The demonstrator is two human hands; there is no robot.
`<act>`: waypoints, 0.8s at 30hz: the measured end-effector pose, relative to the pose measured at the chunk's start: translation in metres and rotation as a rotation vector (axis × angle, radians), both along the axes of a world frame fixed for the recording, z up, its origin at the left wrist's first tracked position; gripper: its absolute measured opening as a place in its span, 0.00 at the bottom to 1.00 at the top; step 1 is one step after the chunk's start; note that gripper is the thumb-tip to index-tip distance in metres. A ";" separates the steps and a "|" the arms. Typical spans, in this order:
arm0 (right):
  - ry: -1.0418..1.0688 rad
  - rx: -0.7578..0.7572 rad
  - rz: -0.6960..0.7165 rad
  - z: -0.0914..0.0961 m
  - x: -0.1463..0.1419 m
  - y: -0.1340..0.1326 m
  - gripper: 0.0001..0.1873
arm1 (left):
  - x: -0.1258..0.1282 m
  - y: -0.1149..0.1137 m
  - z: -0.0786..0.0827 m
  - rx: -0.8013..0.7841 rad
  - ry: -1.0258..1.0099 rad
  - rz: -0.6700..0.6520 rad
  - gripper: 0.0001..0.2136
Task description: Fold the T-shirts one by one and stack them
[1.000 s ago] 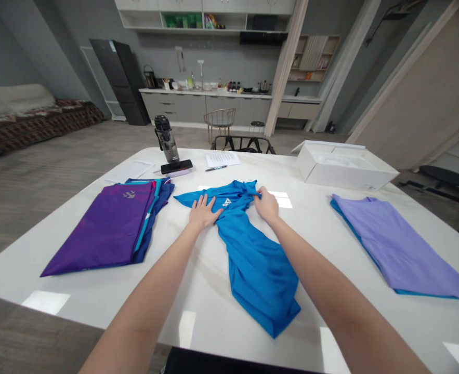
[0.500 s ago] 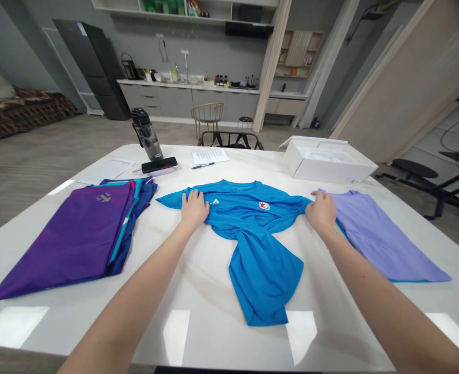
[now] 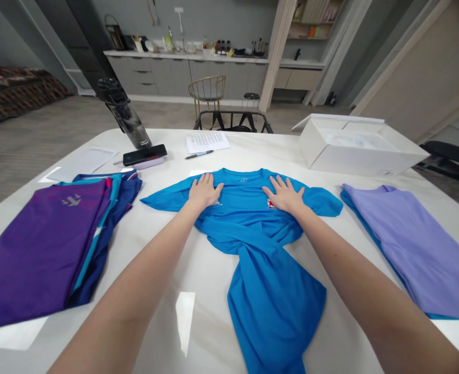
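Observation:
A blue T-shirt lies front up in front of me, its collar at the far side and its lower part twisted and bunched toward me. My left hand rests flat with fingers spread on the chest near the left shoulder, partly over a small white logo. On the other side of the chest, my right hand lies flat, fingers apart, partly covering a red and white badge. Both sleeves are spread outward on the white table.
Folded purple and blue shirts are stacked at left, a folded lavender shirt over a blue one at right. Farther back are a bottle, a phone, a pen, a printed sheet and an open white box.
My right hand has left the right sleeve's end and moved inward onto the chest. My left hand has shifted slightly and flattened. The right sleeve now lies spread; the camera view has tilted down.

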State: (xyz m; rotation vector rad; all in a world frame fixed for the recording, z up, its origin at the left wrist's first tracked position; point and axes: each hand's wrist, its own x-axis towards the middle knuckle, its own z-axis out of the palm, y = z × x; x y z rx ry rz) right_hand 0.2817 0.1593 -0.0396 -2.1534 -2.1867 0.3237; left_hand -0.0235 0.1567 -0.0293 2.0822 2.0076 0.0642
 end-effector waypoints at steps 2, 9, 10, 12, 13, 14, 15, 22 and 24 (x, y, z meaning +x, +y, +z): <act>0.000 -0.001 0.003 -0.001 0.004 0.015 0.42 | 0.003 0.011 0.001 -0.017 -0.009 0.013 0.38; 0.002 0.022 0.043 -0.007 0.015 0.076 0.44 | 0.007 0.053 -0.013 0.082 -0.021 0.044 0.38; 0.002 0.029 0.054 -0.008 0.016 0.084 0.44 | 0.008 0.060 -0.015 0.093 -0.017 0.046 0.38; -0.002 0.052 0.067 -0.010 0.018 0.097 0.43 | 0.008 0.073 -0.018 0.110 -0.017 0.044 0.39; -0.006 0.060 0.070 -0.011 0.018 0.102 0.43 | 0.007 0.079 -0.020 0.115 -0.021 0.035 0.39; -0.011 0.066 0.071 -0.011 0.018 0.105 0.42 | 0.007 0.085 -0.021 0.119 -0.027 0.022 0.39; -0.017 0.068 0.069 -0.011 0.018 0.107 0.41 | 0.006 0.090 -0.021 0.121 -0.034 0.007 0.38; -0.026 0.287 0.088 0.008 0.008 0.081 0.34 | 0.009 0.073 -0.007 0.380 -0.178 -0.157 0.26; -0.015 0.376 0.136 0.015 0.002 0.063 0.30 | 0.018 0.051 0.002 0.466 -0.275 -0.211 0.23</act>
